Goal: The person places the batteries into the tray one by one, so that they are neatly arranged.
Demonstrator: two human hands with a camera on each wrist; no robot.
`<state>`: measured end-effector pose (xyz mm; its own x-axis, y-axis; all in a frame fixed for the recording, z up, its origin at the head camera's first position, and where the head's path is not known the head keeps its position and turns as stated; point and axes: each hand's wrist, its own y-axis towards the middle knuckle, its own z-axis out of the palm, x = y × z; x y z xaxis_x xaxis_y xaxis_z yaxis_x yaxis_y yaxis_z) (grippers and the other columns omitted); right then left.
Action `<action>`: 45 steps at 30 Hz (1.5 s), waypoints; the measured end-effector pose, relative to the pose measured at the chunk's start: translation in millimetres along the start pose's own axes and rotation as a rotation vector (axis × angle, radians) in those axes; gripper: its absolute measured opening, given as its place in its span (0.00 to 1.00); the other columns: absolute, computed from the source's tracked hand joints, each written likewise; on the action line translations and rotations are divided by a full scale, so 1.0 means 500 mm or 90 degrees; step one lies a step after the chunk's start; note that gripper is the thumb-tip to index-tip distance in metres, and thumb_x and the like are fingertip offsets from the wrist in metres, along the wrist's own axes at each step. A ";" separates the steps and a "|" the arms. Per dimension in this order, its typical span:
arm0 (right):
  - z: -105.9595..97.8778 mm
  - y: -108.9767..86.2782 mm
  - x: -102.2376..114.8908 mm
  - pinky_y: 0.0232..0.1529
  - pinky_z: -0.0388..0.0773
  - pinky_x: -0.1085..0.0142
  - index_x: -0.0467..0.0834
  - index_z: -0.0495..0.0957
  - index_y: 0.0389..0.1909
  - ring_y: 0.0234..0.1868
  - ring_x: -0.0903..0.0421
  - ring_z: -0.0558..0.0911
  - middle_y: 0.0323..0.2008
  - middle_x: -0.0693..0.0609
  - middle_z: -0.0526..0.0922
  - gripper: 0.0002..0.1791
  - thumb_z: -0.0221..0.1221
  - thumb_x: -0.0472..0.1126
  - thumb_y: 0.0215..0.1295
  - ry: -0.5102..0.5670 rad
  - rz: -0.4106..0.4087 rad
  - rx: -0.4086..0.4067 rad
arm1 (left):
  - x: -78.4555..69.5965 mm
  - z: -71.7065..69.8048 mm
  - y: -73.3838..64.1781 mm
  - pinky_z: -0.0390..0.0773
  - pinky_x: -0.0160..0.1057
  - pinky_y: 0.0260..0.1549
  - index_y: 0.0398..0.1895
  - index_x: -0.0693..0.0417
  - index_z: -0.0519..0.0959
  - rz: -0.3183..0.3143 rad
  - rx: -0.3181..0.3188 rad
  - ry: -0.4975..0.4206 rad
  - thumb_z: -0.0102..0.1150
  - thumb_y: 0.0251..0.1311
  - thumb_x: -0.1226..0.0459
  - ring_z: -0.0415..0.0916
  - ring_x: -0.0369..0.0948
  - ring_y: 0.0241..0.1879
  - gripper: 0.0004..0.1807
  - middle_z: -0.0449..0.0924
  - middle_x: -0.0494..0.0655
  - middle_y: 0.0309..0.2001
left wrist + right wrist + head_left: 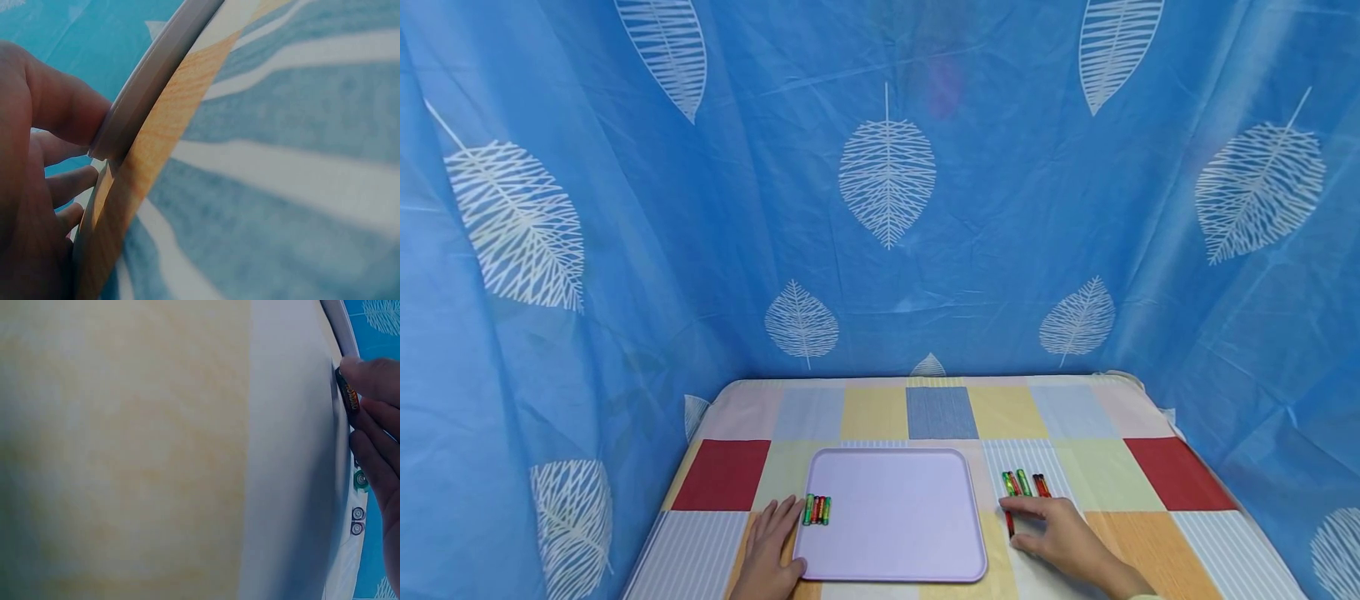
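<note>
A pale lilac tray [895, 517] lies on the table, with a row of several green and red batteries [817, 510] side by side at its left edge. My left hand [771, 546] rests by the tray's left rim, fingers extended. In the left wrist view its thumb [72, 103] touches the rim. To the right of the tray, my right hand [1060, 537] pinches a dark red battery [1010, 523] between thumb and fingers. The right wrist view shows this battery [348, 390] close over the cloth.
Beyond the right hand lie more green and red batteries [1024, 482] and a dark red pair [1041, 485]. A patchwork cloth [940, 412] covers the table. Blue curtains [970, 275] with white leaf prints enclose the back and both sides.
</note>
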<state>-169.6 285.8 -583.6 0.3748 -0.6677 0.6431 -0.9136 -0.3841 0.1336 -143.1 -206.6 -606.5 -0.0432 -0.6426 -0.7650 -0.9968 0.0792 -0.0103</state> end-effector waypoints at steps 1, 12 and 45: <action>0.001 0.000 -0.001 0.57 0.87 0.70 0.45 0.89 0.59 0.60 0.64 0.87 0.56 0.52 0.93 0.26 0.80 0.44 0.59 0.000 0.002 -0.001 | 0.000 0.001 0.000 0.37 0.79 0.80 0.78 0.59 0.74 0.000 0.000 0.000 0.67 0.41 0.69 0.47 0.71 0.83 0.49 0.67 0.66 0.80; -0.006 0.006 0.010 0.56 0.91 0.62 0.46 0.90 0.59 0.57 0.64 0.88 0.55 0.53 0.93 0.25 0.79 0.43 0.59 -0.018 0.023 0.017 | -0.003 -0.001 -0.001 0.38 0.79 0.80 0.78 0.59 0.74 -0.006 0.005 0.003 0.66 0.41 0.69 0.47 0.71 0.83 0.49 0.67 0.67 0.80; 0.085 0.160 0.117 0.58 0.91 0.59 0.37 0.88 0.61 0.55 0.48 0.93 0.57 0.47 0.92 0.24 0.76 0.38 0.65 0.081 -0.154 0.006 | -0.001 -0.004 -0.004 0.37 0.78 0.81 0.78 0.61 0.74 0.001 -0.002 -0.011 0.66 0.41 0.70 0.47 0.72 0.83 0.50 0.67 0.69 0.80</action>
<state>-213.9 189.0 -567.4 0.5586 -0.4713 0.6825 -0.7984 -0.5286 0.2884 -141.1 -207.8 -604.9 -0.0429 -0.6291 -0.7761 -0.9970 0.0770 -0.0073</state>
